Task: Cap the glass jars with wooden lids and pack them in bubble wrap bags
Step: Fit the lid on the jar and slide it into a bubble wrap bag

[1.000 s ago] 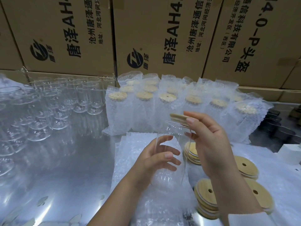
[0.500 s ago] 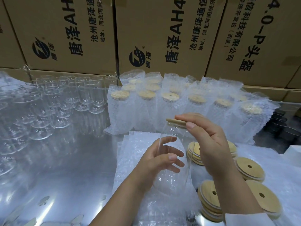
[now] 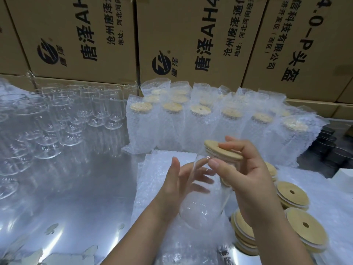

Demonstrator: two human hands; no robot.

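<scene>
A clear glass jar (image 3: pixel 202 205) is held tilted above a stack of flat bubble wrap bags (image 3: pixel 162 169). My left hand (image 3: pixel 177 186) grips its side, fingers showing through the glass. My right hand (image 3: pixel 246 180) pinches a round wooden lid (image 3: pixel 219 150) that sits on the jar's mouth. Loose wooden lids (image 3: pixel 292 194) with centre holes lie in stacks at the right. Capped jars in bubble wrap bags (image 3: pixel 200 123) stand in rows behind. Several bare glass jars (image 3: pixel 76 111) stand at the left.
Large printed cardboard boxes (image 3: pixel 191 39) form a wall along the back. The table top (image 3: pixel 76 197) is shiny reflective metal. Dark objects (image 3: pixel 332 146) sit at the far right edge beside a white block (image 3: pixel 343 176).
The lid has come down onto the jar's mouth. My left hand has loosened and slid on the glass, its fingers now more spread.
</scene>
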